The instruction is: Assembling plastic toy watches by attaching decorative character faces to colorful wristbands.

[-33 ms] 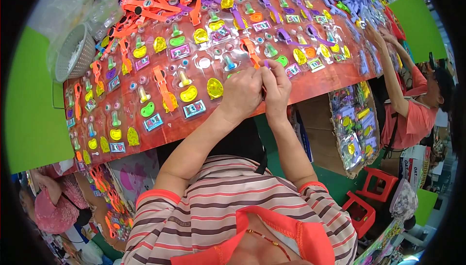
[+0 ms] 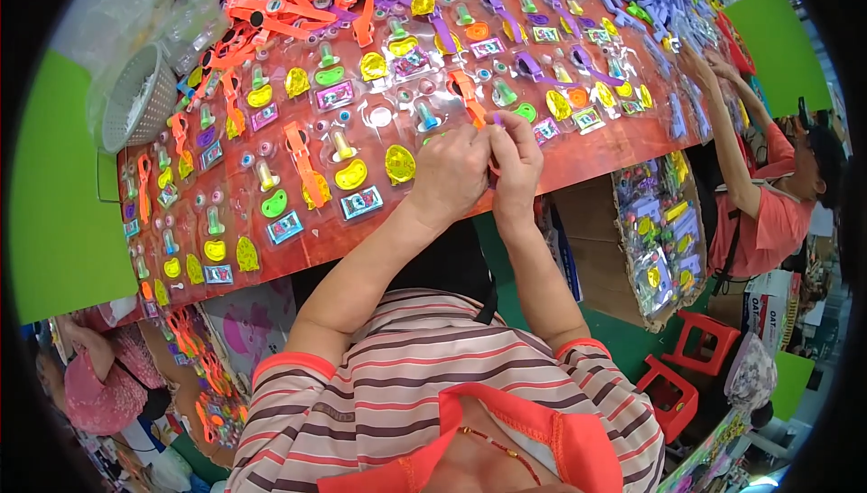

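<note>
Both hands meet at the red table's (image 2: pixel 596 154) near edge, left hand (image 2: pixel 449 172) curled and right hand (image 2: pixel 517 161) pinching a small purple piece (image 2: pixel 496 119), apparently mid-fitting; seating it needs a steady press.

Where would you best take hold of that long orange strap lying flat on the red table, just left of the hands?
Probably by one of its ends, coming straight down from above. The orange strap is long, thin and flat against the red table, so its middle gives little to pinch. Its lower end looks freest; small yellow and green toy pieces crowd its sides. The left hand is nearest.
</note>
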A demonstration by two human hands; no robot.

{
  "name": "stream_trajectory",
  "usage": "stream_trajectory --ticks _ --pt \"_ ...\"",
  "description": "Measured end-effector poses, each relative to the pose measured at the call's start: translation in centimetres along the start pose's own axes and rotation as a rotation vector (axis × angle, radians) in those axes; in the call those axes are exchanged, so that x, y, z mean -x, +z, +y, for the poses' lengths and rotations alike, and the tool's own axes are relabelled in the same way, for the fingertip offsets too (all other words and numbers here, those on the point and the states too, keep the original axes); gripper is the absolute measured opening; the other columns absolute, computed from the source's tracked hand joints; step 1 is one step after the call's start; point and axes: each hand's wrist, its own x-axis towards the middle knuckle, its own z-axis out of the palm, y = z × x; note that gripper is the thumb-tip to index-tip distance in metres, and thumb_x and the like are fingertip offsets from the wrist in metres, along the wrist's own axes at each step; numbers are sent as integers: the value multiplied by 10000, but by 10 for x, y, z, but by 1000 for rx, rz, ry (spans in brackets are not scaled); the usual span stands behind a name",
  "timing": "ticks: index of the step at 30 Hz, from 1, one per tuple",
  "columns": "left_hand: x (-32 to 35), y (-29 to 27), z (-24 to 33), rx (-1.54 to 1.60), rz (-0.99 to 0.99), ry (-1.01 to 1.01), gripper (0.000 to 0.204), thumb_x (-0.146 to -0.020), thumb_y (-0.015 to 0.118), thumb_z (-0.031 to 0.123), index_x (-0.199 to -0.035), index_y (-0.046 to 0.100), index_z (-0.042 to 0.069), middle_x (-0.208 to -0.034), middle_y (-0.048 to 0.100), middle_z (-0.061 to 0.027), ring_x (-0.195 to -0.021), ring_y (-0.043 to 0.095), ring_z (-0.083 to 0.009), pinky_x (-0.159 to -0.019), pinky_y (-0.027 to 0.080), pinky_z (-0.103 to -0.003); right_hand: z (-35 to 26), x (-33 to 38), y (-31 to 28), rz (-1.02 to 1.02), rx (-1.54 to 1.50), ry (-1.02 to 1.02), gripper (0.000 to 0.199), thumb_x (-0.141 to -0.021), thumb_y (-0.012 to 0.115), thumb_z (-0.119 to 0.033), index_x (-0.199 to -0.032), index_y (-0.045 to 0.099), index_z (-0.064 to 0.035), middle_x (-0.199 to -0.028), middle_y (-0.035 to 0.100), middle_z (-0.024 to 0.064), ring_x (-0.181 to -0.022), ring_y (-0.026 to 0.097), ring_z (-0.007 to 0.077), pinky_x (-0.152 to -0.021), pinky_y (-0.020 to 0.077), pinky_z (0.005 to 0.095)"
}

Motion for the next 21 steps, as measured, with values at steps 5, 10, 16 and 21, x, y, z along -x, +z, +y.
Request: stream_trajectory --ticks 5,10,16,21 --pt "3 11 9 341 -10 -258 320 -830 523 66 -1140 569 5 -899 646 -163 -749 641 -242 -619 502 -334 12 -1 3 219 -507 234 94 -879 589 -85 -955 604 -32 -869 590 -10 -750 506 58 -664 414 207" --pt "14 16 -16 1582 -56 -897 387 -817 418 -26 -1183 543 -12 -1021 624 -160 -885 631 -261 -740 528 -359 8 -12 -10 156 -740 166 68 -907 563 -100 -950 593 -57 -892 646 62 -869 593 153 -810 454 294" --pt "16 -11 -48 2094 331 -1168 229 -761 470 -60 -968 555 -15 -1058 579 -204 -1015 545 -359 -925 426 -560 7 -3 -20 -180 -963 248 55 -942 505 -115 -913 512 -69 -755 526 39 -733 513 163 -736 429 306" --pt "14 -34 -74 1770 392 -991 246 -754 453 -61 -980 540 -20 -1129 565 -206 -1099 522 -379 -993 398 -516 17 10 21 -277 -332 136 81 -931 500 -56 -982 553 -23 -919 612 65 -780 564 95 -732 457 244"
